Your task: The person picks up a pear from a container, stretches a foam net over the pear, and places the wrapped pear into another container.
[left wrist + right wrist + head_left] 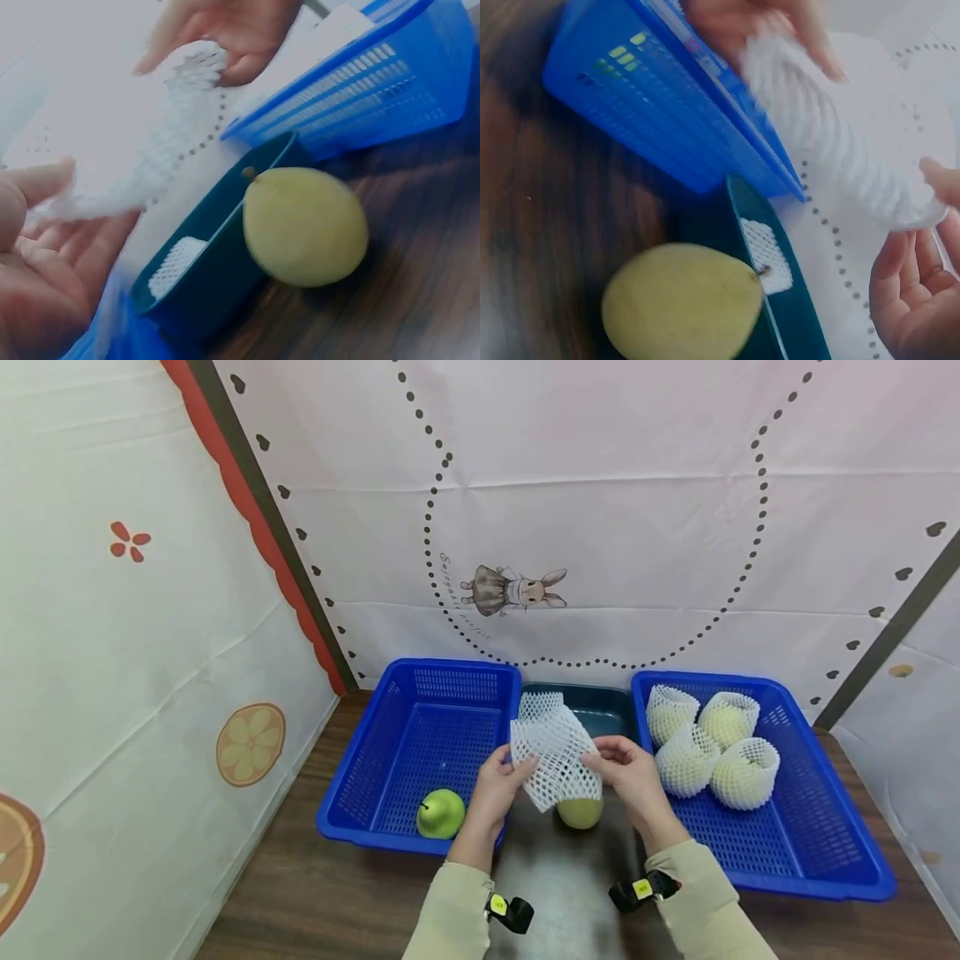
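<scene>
Between both hands a white foam fruit net (558, 756) is held spread out. My left hand (498, 785) pinches its left edge with thumb and fingers, and my right hand (630, 777) pinches the opposite edge. Under the net, a yellow-green pear (580, 813) sits on the table, partly covered from above; the left wrist view shows the whole pear (306, 226) beside a dark green tray. Another white net (176, 266) lies inside that tray (600, 706).
At left stands a blue basket (412, 668) holding one green pear (440, 814). The right blue basket (817, 810) holds several net-wrapped fruits (744, 774) toward its back left. A printed cloth wall (637, 527) rises behind the dark wooden table (390, 893).
</scene>
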Tool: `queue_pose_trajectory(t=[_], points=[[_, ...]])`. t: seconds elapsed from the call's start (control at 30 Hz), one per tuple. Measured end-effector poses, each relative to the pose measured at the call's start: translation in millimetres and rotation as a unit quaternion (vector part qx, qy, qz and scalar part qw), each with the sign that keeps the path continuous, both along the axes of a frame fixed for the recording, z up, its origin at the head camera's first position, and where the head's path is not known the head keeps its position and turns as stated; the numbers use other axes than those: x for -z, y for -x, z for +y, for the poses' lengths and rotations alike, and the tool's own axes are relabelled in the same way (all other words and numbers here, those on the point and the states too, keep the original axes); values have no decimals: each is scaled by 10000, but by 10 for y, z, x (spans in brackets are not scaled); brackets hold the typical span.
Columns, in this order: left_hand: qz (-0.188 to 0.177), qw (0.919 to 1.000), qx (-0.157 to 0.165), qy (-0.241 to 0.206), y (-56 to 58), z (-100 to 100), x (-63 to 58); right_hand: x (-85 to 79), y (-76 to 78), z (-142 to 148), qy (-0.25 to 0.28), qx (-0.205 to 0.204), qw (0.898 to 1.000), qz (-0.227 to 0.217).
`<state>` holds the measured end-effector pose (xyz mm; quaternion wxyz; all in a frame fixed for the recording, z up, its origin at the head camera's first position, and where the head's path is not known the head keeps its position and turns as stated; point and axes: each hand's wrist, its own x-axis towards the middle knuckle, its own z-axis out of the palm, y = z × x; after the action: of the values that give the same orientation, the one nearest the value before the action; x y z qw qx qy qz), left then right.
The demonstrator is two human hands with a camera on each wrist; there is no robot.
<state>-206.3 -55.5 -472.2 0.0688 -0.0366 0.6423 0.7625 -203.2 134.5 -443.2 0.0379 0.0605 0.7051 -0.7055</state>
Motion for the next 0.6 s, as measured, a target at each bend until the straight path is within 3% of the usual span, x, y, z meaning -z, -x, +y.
queue_pose_trajectory(t=[0.07,0.17,0.27,0.37,0.5,0.6], points=[[96,9995,267,-144,-12,63,3,21,-16,-74,-55,-294,9994,148],[260,9982,416,-338,-31,168,1,72,-32,-186,-262,-504,9974,443],[339,9983,285,-387,-40,220,2,116,-34,-233,-681,-519,9948,553],[135,9995,103,-273,-39,190,14,138,-16,-199,-1004,-498,9930,363],[-178,9995,-251,49,-15,45,48,109,21,-79,-699,-113,9975,-11],[-143,9990,-384,150,6,-59,63,66,38,-2,-362,156,9992,-112]])
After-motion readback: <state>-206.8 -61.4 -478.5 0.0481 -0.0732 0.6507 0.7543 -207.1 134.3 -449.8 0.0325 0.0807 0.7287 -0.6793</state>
